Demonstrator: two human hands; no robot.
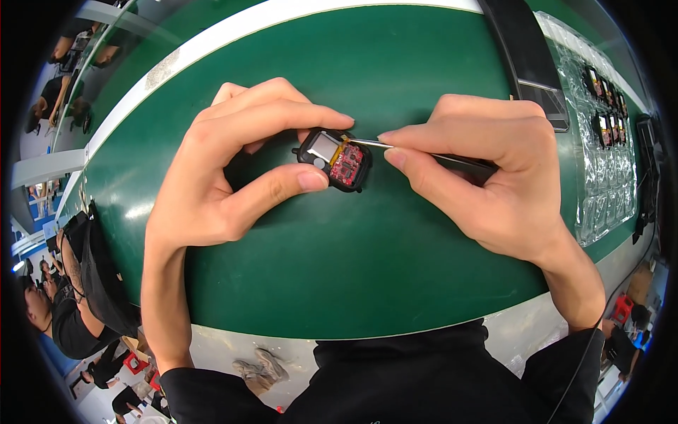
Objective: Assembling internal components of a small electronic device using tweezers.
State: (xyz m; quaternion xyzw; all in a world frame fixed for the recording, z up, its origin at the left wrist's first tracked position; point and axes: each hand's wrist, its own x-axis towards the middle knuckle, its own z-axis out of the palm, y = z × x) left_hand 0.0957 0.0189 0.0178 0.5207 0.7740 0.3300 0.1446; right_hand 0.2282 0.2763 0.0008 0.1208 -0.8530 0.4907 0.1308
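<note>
A small black device housing (pixel 361 174) lies open between my hands, with a red circuit board (pixel 345 167), a silvery rectangular part (pixel 323 146) and a strip of amber tape inside. My left hand (pixel 236 155) grips its left side, the thumb on the lower edge and the index finger along the upper edge. My right hand (pixel 487 162) pinches a pair of metal tweezers (pixel 373 143) with dark rear ends. The tips meet the device near the amber tape at its upper edge. Whether they hold anything there is too small to tell.
A green work mat (pixel 339 283) covers the table. At the right, a clear plastic tray (pixel 604 191) holds several similar devices in its far part. A black stand-like object (pixel 526 56) stands at the back right. Other people (pixel 78 290) sit at the left.
</note>
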